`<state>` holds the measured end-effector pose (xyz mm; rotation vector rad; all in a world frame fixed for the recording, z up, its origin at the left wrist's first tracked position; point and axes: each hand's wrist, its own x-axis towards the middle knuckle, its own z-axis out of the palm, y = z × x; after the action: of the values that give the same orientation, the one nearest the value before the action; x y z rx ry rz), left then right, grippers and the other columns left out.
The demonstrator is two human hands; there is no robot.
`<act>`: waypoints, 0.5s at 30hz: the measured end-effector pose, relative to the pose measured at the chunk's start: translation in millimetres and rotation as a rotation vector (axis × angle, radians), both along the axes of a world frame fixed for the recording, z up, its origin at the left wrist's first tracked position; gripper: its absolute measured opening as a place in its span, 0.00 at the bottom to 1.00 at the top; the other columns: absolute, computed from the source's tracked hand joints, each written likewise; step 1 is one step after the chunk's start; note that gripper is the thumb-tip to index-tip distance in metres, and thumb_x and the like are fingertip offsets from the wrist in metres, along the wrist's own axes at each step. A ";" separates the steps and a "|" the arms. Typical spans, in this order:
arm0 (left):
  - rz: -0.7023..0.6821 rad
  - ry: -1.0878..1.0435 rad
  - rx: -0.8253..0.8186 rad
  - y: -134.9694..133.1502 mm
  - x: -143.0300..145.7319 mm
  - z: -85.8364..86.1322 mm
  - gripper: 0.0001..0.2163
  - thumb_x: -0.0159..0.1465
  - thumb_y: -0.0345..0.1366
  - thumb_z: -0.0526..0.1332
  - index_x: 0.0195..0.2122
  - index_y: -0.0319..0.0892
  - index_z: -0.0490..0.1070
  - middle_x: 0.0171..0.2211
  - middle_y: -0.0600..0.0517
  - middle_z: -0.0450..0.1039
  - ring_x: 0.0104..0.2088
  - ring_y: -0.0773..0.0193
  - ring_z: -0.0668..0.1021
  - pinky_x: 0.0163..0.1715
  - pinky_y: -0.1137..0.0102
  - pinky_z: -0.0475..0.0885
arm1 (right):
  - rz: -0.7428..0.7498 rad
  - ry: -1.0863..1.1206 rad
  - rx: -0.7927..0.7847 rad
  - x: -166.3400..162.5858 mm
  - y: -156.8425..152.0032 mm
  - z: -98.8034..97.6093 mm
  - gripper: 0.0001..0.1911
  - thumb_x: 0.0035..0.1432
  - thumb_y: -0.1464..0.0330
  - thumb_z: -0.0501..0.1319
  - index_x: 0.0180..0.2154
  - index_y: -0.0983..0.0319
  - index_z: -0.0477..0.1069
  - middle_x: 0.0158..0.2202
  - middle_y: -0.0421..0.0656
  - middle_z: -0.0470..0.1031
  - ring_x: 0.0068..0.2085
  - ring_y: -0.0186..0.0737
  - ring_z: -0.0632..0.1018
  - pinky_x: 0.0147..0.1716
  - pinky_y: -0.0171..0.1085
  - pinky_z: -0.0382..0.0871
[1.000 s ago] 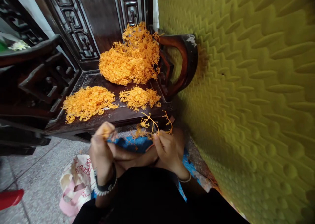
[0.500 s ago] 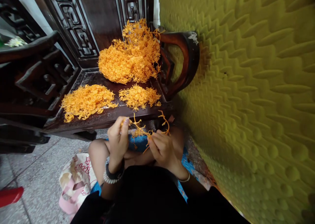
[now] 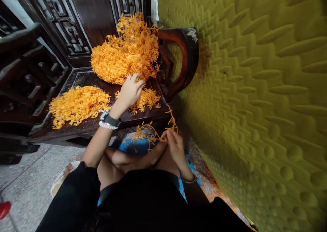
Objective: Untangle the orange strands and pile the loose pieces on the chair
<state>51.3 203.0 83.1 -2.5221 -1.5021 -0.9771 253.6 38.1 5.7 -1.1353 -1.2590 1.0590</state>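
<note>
right hand (image 3: 176, 145) has the orange sprig (image 3: 172, 119) pinched tight over the lap (image 3: 138, 162), probably freeing the left hand (image 3: 130, 90) for the small pile (image 3: 148, 100) on the chair (image 3: 143, 117), fingers half-curled, can't tell if holding anything

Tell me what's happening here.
A person's left hand is over a small, stringy orange heap on a dark, carved wooden chair; whether it touches is unclear. The right hand holds thin, branching orange strands in front of the chair. A larger tangled orange mound sits behind, and another orange pile lies to the left.
</note>
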 end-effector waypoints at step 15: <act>-0.050 -0.084 -0.088 19.0 6.3 -23.2 0.17 0.67 0.47 0.54 0.52 0.48 0.71 0.63 0.47 0.64 0.63 0.47 0.63 0.64 0.43 0.44 | 0.127 0.639 -0.137 24.9 14.9 46.8 0.16 0.62 0.62 0.54 0.22 0.60 0.63 0.20 0.36 0.53 0.22 0.31 0.57 0.23 0.33 0.54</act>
<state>57.6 222.0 59.9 -2.6218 -1.5449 -1.0596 278.5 52.9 52.5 -0.7255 -0.7618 1.4737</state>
